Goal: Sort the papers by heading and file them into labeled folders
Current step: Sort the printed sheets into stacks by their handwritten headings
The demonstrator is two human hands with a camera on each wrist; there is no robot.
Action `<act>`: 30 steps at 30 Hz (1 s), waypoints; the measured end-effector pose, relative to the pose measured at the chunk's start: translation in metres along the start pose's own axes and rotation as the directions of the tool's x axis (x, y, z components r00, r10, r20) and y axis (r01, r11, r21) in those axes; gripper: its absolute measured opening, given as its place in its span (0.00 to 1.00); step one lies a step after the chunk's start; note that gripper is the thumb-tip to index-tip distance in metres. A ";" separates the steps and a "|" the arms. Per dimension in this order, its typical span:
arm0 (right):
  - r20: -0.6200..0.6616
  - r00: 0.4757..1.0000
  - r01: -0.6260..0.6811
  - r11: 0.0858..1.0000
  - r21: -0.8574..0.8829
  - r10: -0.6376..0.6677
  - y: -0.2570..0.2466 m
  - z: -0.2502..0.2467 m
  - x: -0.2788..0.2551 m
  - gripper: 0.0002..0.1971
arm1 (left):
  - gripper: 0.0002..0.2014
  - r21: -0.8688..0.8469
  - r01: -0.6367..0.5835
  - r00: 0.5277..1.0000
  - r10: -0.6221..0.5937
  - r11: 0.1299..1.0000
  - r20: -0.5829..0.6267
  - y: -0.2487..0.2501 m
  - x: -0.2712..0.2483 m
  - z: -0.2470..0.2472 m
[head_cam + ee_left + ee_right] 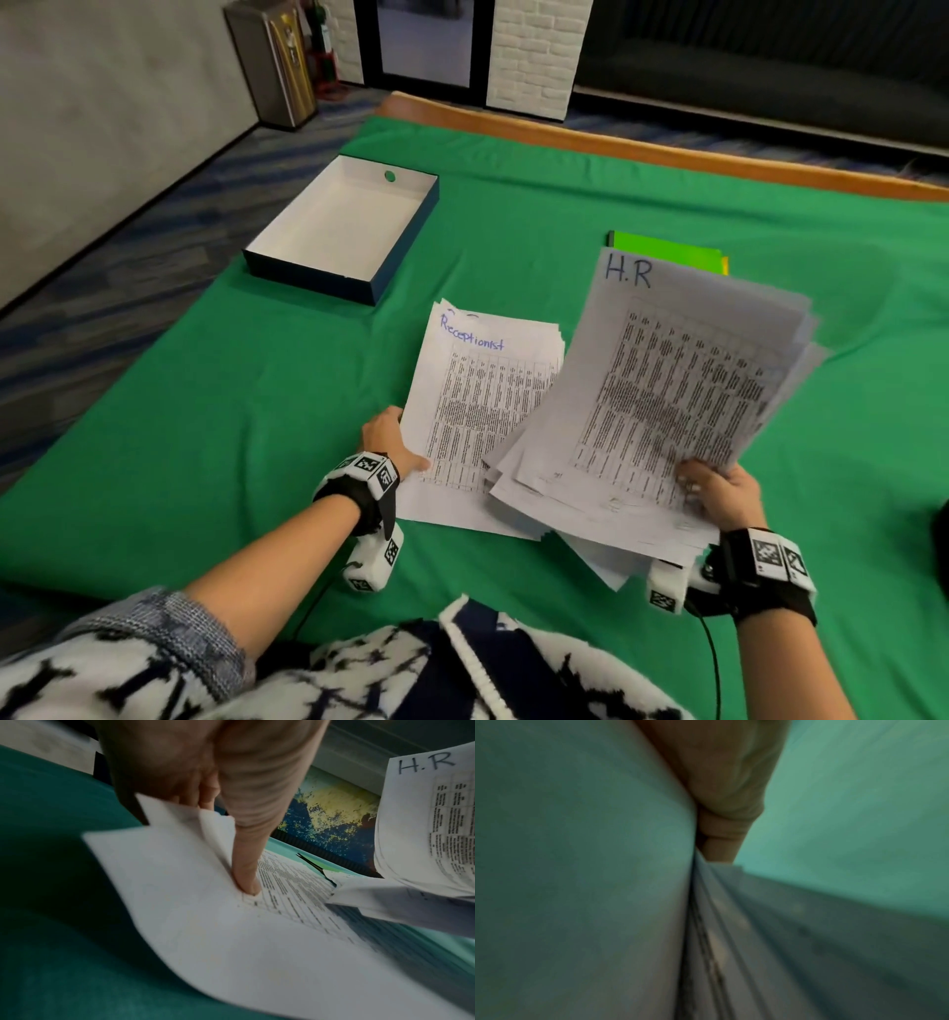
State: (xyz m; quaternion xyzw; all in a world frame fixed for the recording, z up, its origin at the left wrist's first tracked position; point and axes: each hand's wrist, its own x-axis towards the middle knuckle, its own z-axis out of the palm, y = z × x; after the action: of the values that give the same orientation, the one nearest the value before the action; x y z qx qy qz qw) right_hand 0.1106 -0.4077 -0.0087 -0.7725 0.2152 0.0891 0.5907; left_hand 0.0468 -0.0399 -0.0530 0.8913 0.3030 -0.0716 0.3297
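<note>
A bright green cloth [257, 411] covered the counter, whose tan wooden edge [667, 149] showed along the far side. Beyond it lay blue patterned carpet [154, 216], a white brick pillar [534, 51], a dark glass door [426, 41] and a metal cabinet [272, 61] against the grey wall.

On the cloth at the far left stood an open shallow cardboard box [344, 226], white inside and dark blue outside, with a round hole in its far wall. Near the middle lay a flat pile of white printed sheets [477, 401] whose top sheet bore the blue handwritten heading "Receptionist" above a dense table too small to read. The left hand [390, 442] held this pile at its lower left edge; in the left wrist view the thumb [246, 878] pressed down on the top sheet while the other fingers lay under the lifted corner, so the grip was clamped on the paper.

The right hand [719, 488] held a thick, fanned sheaf of white printed papers [678, 390] raised off the cloth and tilted, partly overlapping the flat pile; its top sheet was headed "H.R" in dark ink. The thumb lay on top and the fingers curled beneath, the grip closed on the sheaf. Behind it, a lime-green folder [667, 252] lay flat on the cloth, with a yellow edge showing at its right end.
</note>
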 end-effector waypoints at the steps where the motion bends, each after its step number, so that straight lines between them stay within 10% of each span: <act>1: 0.007 1.000 -0.011 1.000 -0.002 0.011 0.001 0.003 -0.002 0.06 | 0.26 -0.026 -0.024 1.000 0.024 0.999 -0.017 0.000 -0.002 0.001; 5: 0.035 0.999 -0.029 0.998 -0.061 0.031 0.007 0.016 -0.006 0.07 | 0.10 -0.099 -0.076 0.996 0.070 0.992 -0.060 -0.003 -0.008 0.004; 15: 0.030 0.989 -0.131 0.957 -0.257 0.143 0.009 0.034 -0.002 0.15 | 0.12 -0.171 -0.114 0.989 0.096 0.979 -0.113 -0.012 -0.012 -0.006; 30: 0.102 0.994 0.047 0.997 -0.064 -0.040 0.015 0.033 -0.003 0.08 | 0.35 -0.216 -0.103 0.994 0.091 0.971 -0.069 -0.023 -0.007 0.004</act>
State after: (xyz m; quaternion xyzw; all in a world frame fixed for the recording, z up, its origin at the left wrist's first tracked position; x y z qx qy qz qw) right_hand 0.1047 -0.3788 -0.0302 -0.7907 0.1653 0.1219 0.5767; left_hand 0.0276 -0.0320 -0.0664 0.8649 0.2746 0.0046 0.4202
